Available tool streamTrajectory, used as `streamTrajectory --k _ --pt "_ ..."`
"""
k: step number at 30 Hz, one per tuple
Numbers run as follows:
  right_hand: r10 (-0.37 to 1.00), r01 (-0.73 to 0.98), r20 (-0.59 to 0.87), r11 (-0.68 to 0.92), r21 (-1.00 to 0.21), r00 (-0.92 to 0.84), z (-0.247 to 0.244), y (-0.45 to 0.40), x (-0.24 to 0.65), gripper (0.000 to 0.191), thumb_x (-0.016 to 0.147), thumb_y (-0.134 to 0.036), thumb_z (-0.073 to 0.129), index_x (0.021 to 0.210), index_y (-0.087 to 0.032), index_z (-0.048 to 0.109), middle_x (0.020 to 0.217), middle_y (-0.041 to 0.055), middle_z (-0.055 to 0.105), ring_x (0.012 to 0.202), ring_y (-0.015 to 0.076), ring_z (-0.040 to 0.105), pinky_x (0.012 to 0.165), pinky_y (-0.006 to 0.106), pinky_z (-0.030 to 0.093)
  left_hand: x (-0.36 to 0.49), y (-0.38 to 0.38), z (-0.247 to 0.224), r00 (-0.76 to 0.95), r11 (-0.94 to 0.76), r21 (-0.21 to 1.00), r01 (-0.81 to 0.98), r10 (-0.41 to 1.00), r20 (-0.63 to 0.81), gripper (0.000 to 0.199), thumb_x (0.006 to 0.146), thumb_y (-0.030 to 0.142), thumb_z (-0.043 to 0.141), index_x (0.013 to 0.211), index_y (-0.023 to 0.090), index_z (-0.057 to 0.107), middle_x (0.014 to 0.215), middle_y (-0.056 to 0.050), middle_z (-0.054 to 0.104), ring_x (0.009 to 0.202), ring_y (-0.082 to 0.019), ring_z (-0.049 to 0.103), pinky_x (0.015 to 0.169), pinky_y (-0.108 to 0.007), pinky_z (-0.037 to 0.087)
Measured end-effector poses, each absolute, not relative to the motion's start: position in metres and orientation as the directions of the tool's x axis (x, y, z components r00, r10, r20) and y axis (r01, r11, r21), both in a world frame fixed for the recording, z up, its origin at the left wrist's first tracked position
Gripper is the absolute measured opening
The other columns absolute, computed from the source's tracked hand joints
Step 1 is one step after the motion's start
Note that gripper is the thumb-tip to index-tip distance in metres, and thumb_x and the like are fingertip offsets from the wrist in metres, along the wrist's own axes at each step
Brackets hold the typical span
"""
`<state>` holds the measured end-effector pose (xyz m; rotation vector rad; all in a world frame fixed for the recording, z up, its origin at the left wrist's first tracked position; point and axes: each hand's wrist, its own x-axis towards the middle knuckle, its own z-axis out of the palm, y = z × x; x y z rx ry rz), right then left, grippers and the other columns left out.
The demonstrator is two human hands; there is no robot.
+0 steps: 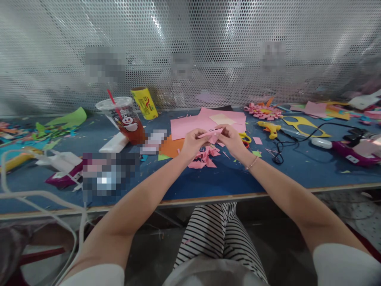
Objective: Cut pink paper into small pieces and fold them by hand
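Over the blue table (205, 190), at twelve o'clock, the left hand (193, 143) and the right hand (233, 141) together pinch one pink paper (213, 137); I see pink scraps (205, 158) at its six o'clock.

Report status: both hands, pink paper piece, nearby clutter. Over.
Bare left hand and bare right hand: both pinching small pink paper piece. Jagged pink paper scraps heaped close by on blue tabletop. Nothing visibly blocking either hand.

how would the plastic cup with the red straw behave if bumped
The cup would probably tip if pushed near the top, since it is tall and tapers downward. The reddish-brown drink low inside should add weight there. Its clear plastic may flex if gripped.
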<state>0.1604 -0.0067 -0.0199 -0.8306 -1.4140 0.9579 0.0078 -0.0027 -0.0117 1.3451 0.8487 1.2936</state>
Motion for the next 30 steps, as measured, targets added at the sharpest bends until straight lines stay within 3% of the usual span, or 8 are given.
streamTrajectory --k 11,30 --pt "0.911 -0.114 0.413 0.409 -0.905 -0.007 -0.0226 -0.0015 0.1632 0.017 0.070 -0.034 0.061 0.082 -0.022 0.059 0.072 -0.0012 0.054 0.066 0.0103 0.053 0.068 0.029 0.049 0.0044 0.0012 -0.0155 0.240 -0.244 0.954 -0.173 0.929 0.281 0.025 0.060 0.024 0.070 0.076 0.013 0.054 0.070 0.001 0.057 0.064 -0.009 0.059 0.068 -0.029 0.053" --pt "0.932 -0.299 0.354 0.359 -0.884 0.075 -0.0182 -0.0053 0.1627 0.023 0.058 -0.038 0.073 0.061 -0.019 0.060 0.061 -0.0027 0.057 0.058 0.0083 0.053 0.064 0.025 0.050 0.0043 0.0032 -0.0170 0.295 -0.210 0.959 -0.189 0.919 0.260 0.029 0.059 0.027 0.072 0.077 0.012 0.055 0.071 0.001 0.058 0.062 -0.009 0.059 0.065 -0.029 0.054"
